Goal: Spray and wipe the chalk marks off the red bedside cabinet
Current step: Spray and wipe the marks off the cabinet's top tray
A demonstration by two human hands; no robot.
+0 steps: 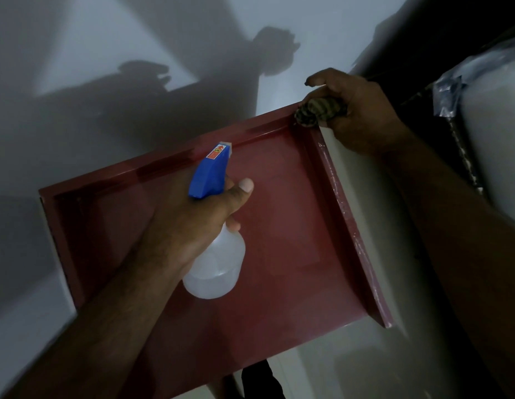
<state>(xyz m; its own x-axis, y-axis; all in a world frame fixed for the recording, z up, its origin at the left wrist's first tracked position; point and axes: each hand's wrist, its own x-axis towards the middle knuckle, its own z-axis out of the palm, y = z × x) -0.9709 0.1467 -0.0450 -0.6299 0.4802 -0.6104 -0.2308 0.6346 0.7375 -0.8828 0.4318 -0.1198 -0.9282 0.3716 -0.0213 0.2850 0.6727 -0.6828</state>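
Dim light falls across a pale, smooth wall (78,125), where soft-edged shadows of two arms and hands spread over the plaster. Against that wall stands the red bedside cabinet (293,211), seen from above. Its top is a flat, glossy panel of deep red, rectangular, with a raised lip running along the back edge and down the right-hand side. The sheen along the back lip catches the light in streaks, and whitish smears (348,214) fleck the right lip along much of its length. To the right rises a dark upright edge and beyond it a pale rounded bulk (495,125) wrapped in crinkled clear film. Pale floor (351,364) shows below the cabinet's front edge.

Over the middle of the top, the left hand (187,223) holds a spray bottle (219,266). Its grip is clamped round the neck, thumb laid along the side. The bottle's body is translucent white plastic, rounded at the base, and its angular blue trigger head (210,171) carries a small red label and points toward the back lip.

At the back right corner, the right hand (357,110) has its grip closed on a bunched cloth (314,112), soft and striped in dark and light bands, which touches the corner of the lip.
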